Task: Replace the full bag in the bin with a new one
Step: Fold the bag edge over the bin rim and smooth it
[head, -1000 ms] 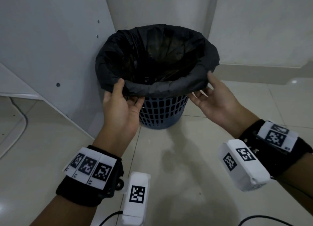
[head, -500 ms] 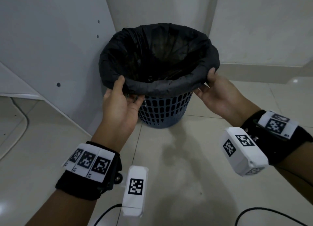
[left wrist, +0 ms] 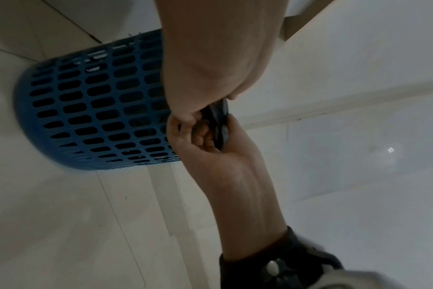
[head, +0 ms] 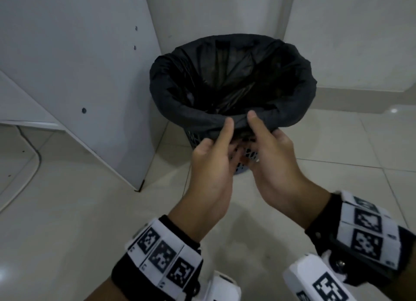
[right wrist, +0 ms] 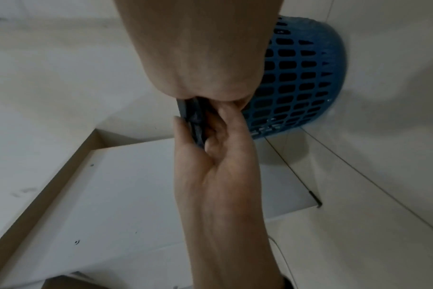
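1. Pale floor tiles run up to white walls, with a white cabinet panel on the left; the bin stands in the far corner between them

2. Left hand is at the near side of the bin, thumb up against the folded cuff of the black bag and fingers curled beneath it; the wrist views show dark plastic pinched between the two hands, so I judge it is grasping the bag's edge

3. Right hand is just beside the left, touching it at the fingers, its thumb also raised on the cuff and its fingers curled under, likewise gripping the gathered plastic

4. Outward from both hands, the bag lies directly ahead and slightly above the knuckles: its mouth is stretched open round the rim, and the cuff hangs down over the near wall

5. Blue bin carries the bag; its slotted wall shows below and beyond the fingers, and it stands upright on the floor, close to the cabinet panel

6. Both hands are equally near, meeting at one point on the near rim, so the coming move turns on that spot: the cuff must come up and toward the person to clear the rim, and the far edge, well apart from either hand, remains hooked over

7. Contents of the bag are too dark to make out
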Tool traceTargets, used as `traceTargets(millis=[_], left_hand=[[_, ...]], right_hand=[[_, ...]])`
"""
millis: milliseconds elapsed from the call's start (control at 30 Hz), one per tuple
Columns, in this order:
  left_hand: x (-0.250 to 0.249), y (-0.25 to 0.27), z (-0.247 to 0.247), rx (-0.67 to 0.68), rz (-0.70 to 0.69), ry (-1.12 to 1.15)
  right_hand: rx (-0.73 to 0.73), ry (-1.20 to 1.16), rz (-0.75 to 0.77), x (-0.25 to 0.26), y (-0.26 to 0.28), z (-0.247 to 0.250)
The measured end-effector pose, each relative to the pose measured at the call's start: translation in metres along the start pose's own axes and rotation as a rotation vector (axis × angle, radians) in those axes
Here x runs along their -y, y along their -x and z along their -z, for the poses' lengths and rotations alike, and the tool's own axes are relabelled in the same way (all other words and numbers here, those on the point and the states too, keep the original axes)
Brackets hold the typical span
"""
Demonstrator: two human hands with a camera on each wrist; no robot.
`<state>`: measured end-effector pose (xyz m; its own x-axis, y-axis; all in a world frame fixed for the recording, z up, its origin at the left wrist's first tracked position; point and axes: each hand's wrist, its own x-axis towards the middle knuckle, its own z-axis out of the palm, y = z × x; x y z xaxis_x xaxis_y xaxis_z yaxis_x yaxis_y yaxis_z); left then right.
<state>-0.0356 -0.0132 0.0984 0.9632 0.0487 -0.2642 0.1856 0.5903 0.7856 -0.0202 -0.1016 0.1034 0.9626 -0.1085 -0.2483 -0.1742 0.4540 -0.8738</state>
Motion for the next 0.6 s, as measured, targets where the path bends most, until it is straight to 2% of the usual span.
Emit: traceTargets(millis=[167, 333, 433, 600], left_hand=[[0.000, -0.009, 0.017, -0.180, 0.079, 0.046], [-0.009, -0.021, 0.018, -0.142, 0.052, 0.066], [-0.008, -0.028, 0.014, -0.150, 0.081, 0.079], [-0.010, -0.036, 0.009, -0.120, 0.131, 0.055]], right_hand=[[-0.091, -0.053, 0.026, 0.015, -0.017, 0.012], [-0.085, -0.163, 0.029, 0.024, -0.029, 0.020], [-0.059, -0.171, 0.040, 0.023, -0.031, 0.024], [0.045, -0.011, 0.015, 0.002, -0.019, 0.028]])
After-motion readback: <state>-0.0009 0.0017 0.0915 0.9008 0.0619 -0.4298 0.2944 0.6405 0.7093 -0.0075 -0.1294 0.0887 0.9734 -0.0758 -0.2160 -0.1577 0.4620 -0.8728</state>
